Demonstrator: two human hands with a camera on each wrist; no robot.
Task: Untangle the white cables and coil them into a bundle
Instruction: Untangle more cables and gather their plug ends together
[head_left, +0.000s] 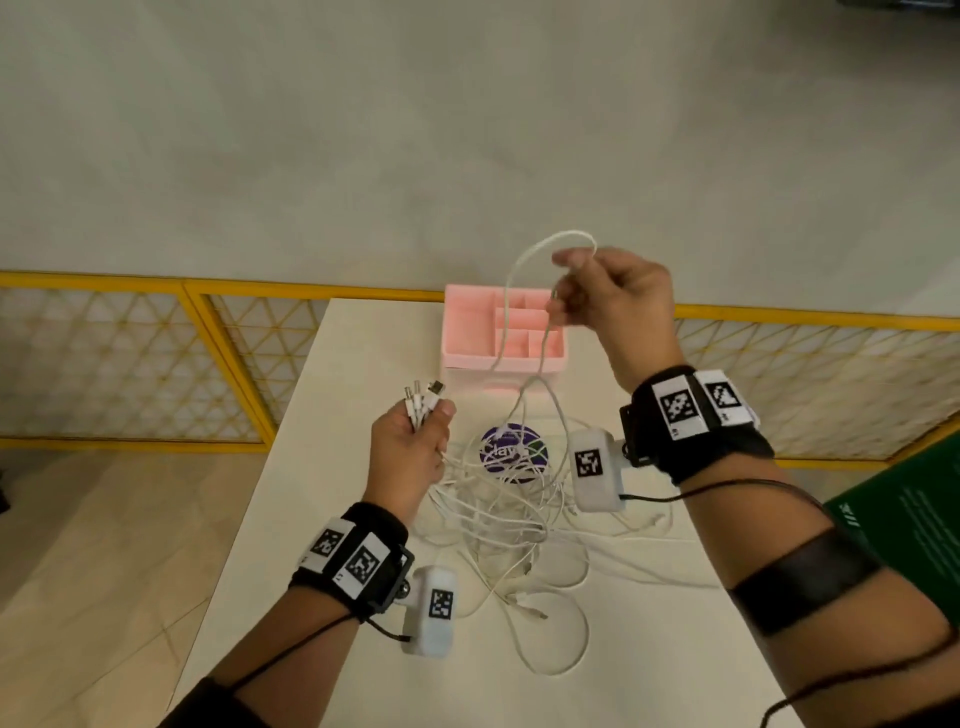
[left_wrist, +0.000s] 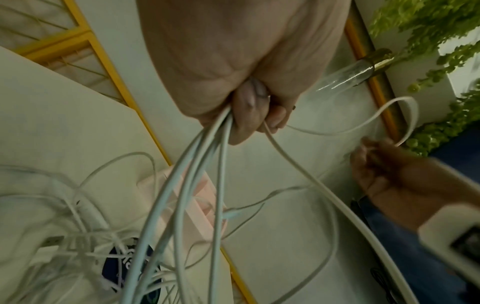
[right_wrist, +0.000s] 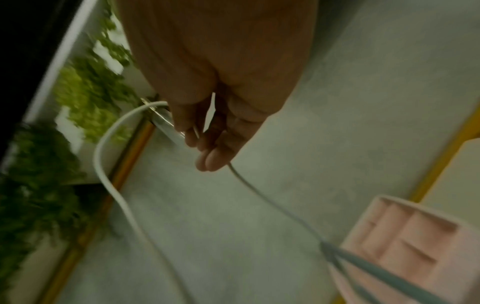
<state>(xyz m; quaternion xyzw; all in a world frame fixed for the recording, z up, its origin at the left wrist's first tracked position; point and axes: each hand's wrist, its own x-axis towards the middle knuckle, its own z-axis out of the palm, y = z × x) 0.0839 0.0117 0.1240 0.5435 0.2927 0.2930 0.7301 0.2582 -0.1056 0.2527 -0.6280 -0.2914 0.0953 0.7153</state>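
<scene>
A tangle of white cables (head_left: 511, 512) lies on the cream table (head_left: 644, 639). My left hand (head_left: 413, 447) grips several cable ends, whose plugs (head_left: 423, 397) stick up past the fingers. In the left wrist view those cables (left_wrist: 197, 164) run down from my fist (left_wrist: 246, 107) to the pile. My right hand (head_left: 605, 288) is raised above the table and pinches one white cable, which arches in a loop (head_left: 550, 247) over the fingers. The right wrist view shows that loop (right_wrist: 109, 164) and the strand (right_wrist: 270, 203) dropping from my fingers (right_wrist: 207, 156).
A pink divided organiser box (head_left: 501, 332) stands at the table's far end, behind the raised cable. A purple round disc (head_left: 514, 452) lies under the tangle. Yellow lattice railing (head_left: 156, 353) runs behind the table. A green board (head_left: 909, 525) is at the right.
</scene>
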